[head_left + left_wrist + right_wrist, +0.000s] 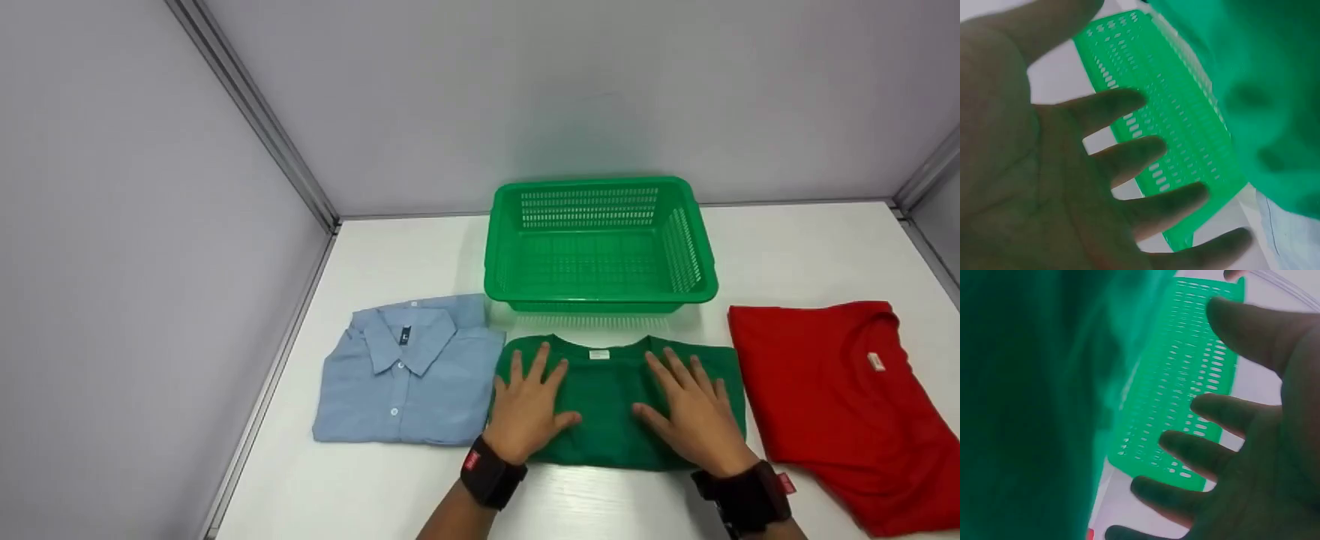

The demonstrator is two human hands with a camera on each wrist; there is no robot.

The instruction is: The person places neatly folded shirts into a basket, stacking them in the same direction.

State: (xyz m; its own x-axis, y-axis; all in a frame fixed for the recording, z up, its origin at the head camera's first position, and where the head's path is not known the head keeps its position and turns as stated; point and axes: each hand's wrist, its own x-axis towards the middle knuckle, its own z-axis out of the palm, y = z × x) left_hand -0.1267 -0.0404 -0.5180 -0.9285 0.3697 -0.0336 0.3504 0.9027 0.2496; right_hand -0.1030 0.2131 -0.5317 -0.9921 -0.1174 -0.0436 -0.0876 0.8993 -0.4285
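While both palms are lying flat on the folded green T-shirt (611,409), the left hand (525,409) is pressing its left half and the right hand (694,412) its right half, each with fingers straight and spread apart, gripping nothing. The shirt is sitting at the near middle of the white tabletop (390,255), its collar pointing toward the far side. A green plastic basket (600,296) is standing just beyond it, close to the collar edge; in both wrist views its slotted wall is showing past the outstretched fingers (1123,107), with green cloth filling one side of the frame. A folded light blue button-up shirt (409,375) is lying just to the left, its edge meeting the green one. A folded red T-shirt (832,397) is lying to the right, close beside it. Dark wristbands (491,472) are circling both wrists.
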